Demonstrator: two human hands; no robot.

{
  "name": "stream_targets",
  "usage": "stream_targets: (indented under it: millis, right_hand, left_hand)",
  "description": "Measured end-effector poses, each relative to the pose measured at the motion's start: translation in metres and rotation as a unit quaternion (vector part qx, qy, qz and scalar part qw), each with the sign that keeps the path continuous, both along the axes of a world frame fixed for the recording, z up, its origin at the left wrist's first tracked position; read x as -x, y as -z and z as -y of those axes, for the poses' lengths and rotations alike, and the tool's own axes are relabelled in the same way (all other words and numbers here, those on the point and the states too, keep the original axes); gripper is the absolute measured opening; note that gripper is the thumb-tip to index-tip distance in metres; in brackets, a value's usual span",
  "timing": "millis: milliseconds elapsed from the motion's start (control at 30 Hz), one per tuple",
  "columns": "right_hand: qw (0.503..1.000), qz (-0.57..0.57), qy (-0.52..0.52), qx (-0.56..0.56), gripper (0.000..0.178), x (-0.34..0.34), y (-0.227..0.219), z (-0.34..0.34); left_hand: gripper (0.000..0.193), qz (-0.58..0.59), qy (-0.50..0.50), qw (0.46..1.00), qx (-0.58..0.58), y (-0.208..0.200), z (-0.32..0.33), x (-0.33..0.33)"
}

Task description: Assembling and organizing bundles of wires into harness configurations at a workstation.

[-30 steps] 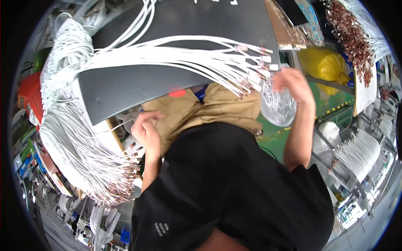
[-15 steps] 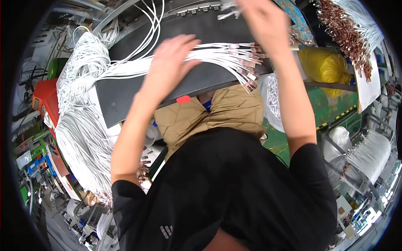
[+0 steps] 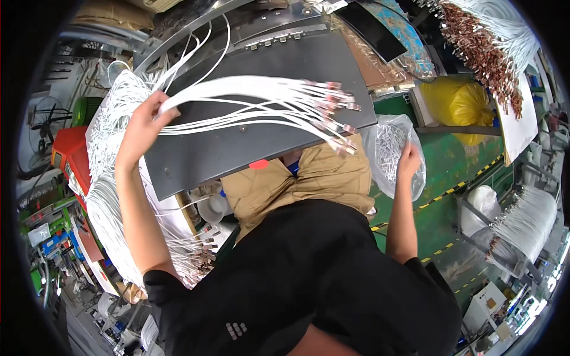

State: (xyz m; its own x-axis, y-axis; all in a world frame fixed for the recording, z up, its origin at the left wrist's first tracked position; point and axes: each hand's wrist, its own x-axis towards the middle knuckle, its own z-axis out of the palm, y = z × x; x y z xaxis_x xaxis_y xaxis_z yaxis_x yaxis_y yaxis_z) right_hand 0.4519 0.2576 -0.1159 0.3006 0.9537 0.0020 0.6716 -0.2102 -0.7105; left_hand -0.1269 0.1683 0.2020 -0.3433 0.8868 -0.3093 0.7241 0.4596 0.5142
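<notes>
**Left hand (image 3: 144, 126) gripping white cables (image 3: 249, 90) over a dark table (image 3: 205, 159)**

Head view: the left arm (image 3: 140, 213) stretches forward, hand wrapped around the cables near the table's left end; they fan rightward. The right arm (image 3: 404, 210) reaches forward, the right hand (image 3: 409, 160) curled over a clear bag (image 3: 386, 185) of white pieces (image 3: 389, 148); whether it holds anything, I cannot tell.

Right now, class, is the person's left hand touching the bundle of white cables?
Touching: the head view shows the left hand gripping the bundle of white cables, which fans out rightward from its grip.
</notes>
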Motion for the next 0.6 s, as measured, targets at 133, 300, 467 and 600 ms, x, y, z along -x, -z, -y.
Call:
stream_targets:
  millis: [133, 300, 467, 600]
  right_hand:
    - [0.933, -0.172, -0.217, -0.23, 0.026, 0.109, -0.166, -0.037]
    - [0.779, 0.053, -0.494, -0.382, 0.042, 0.254, -0.283, -0.037]
    - [0.721, 0.199, -0.568, -0.344, 0.016, 0.278, -0.308, -0.068]
    - [0.695, 0.17, -0.667, -0.205, 0.042, 0.302, -0.276, -0.058]
  left_hand:
    - [0.022, 0.029, 0.077, 0.993, -0.086, 0.009, -0.024, -0.069]
    - [0.029, 0.042, 0.162, 0.978, -0.126, 0.033, -0.042, -0.118]
    - [0.029, 0.022, 0.084, 0.971, -0.224, 0.019, -0.004, -0.059]
    - [0.018, -0.058, 0.16, 0.977, -0.127, 0.04, 0.011, -0.045]
